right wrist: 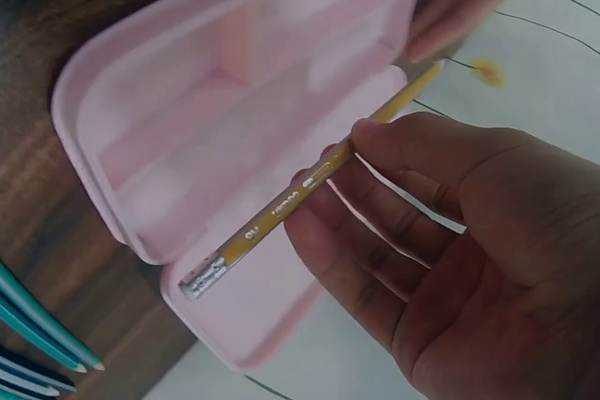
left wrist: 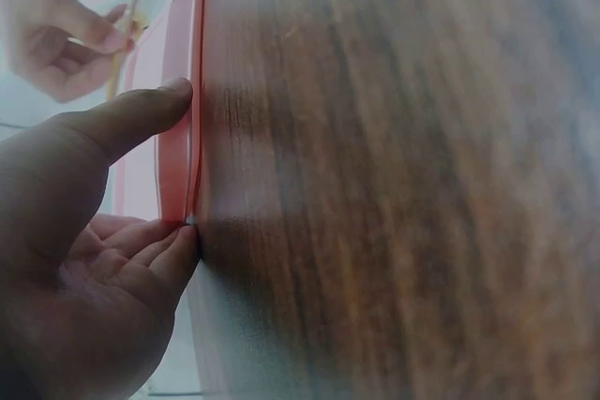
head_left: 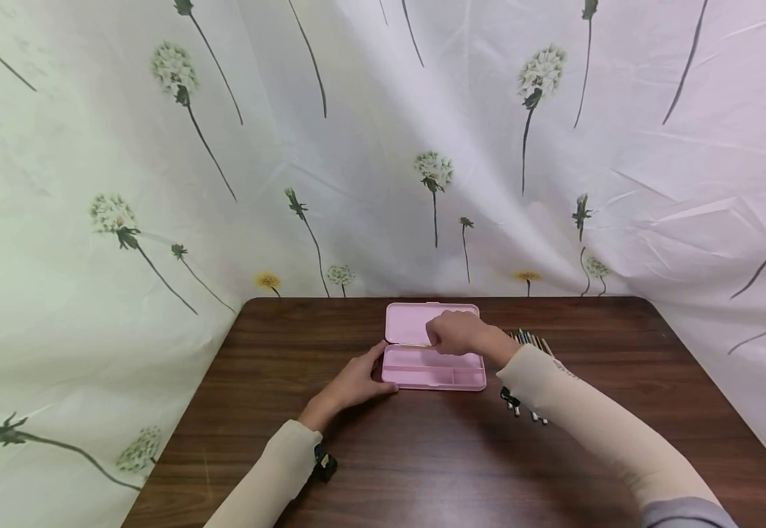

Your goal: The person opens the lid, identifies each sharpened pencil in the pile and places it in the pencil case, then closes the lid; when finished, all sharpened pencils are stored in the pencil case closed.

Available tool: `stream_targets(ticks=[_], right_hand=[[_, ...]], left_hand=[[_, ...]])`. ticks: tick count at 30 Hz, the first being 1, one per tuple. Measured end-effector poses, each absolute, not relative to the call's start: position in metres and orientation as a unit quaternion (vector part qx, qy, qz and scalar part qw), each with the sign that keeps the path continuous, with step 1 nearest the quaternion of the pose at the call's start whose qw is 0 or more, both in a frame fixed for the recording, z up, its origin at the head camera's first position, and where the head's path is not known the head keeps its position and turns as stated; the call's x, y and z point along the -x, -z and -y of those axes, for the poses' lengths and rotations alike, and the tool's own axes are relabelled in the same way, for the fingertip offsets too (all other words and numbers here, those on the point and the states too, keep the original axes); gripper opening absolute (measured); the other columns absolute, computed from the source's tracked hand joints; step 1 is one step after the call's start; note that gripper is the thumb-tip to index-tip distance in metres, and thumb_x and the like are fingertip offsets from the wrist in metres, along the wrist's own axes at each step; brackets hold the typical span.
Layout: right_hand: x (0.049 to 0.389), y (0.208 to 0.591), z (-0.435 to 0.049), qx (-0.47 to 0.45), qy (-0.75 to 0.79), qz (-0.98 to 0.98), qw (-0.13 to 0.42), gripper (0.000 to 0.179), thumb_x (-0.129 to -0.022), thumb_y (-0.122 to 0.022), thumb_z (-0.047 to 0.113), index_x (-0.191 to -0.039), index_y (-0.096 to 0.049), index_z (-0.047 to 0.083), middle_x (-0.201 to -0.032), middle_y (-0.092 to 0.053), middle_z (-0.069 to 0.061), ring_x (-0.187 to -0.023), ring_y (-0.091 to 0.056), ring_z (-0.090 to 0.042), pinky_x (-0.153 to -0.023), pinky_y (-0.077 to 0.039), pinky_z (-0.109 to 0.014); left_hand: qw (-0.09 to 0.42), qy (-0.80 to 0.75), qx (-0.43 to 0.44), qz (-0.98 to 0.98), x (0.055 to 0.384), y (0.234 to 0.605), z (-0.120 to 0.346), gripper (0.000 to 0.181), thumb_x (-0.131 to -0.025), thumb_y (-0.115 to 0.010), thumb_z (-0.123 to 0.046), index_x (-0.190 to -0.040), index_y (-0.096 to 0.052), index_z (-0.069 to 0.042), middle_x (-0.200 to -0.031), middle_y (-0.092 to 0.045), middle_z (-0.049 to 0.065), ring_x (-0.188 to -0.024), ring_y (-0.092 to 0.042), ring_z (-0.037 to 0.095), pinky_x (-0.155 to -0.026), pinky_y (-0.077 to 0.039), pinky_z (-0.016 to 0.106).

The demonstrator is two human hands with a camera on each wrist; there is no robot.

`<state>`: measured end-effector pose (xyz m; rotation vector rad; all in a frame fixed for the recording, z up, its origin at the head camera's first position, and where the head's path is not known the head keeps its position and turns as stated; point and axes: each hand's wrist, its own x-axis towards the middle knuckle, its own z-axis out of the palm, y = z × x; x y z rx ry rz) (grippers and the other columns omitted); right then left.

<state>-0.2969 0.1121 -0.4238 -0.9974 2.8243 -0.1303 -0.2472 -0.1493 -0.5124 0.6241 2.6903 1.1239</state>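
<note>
Yellow pencil point(right wrist: 317, 178) sits pinched between thumb and curled fingertips of the right hand point(right wrist: 506, 231), both ends sticking out, above the open pink case point(head_left: 415, 356); the left hand point(head_left: 355, 380) grips the case's left end.

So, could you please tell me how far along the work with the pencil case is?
Done: the pink pencil case lies open on the table, its end held by the left hand. In hand: the right hand holds a yellow pencil above it. Left, probably: putting that pencil in, since none shows in the compartments, then perhaps the loose pencils lying to the right.
</note>
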Motion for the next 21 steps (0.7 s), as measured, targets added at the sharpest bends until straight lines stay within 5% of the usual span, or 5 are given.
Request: stream_targets(ticks=[11, 21], right_hand=[[0.295, 0.449, -0.104, 0.314, 0.045, -0.943, 0.1, 0.022, -0.102, -0.073, 0.027, -0.082, -0.066, 0.019, -0.078, -0.061, 0.004, -0.072, -0.055, -0.014, -0.066, -0.046, -0.036], [0.293, 0.457, -0.104, 0.322, 0.062, -0.938, 0.109, 0.012, -0.1, -0.074, 0.014, -0.087, -0.074, 0.015, -0.079, -0.065, 0.002, -0.073, -0.055, -0.015, -0.071, -0.05, -0.036]], left_hand=[[0.088, -0.371, -0.188, -0.905, 0.247, 0.512, 0.147, 0.096, -0.091, -0.087, -0.027, -0.165, -0.033, 0.0, -0.162, -0.048, 0.027, -0.145, -0.055, 0.039, -0.118, -0.046, 0.053], [0.073, -0.373, -0.222, -0.898, 0.253, 0.522, 0.153, 0.096, -0.092, -0.084, -0.031, -0.166, -0.031, 0.0, -0.162, -0.048, 0.026, -0.146, -0.054, 0.037, -0.119, -0.045, 0.051]])
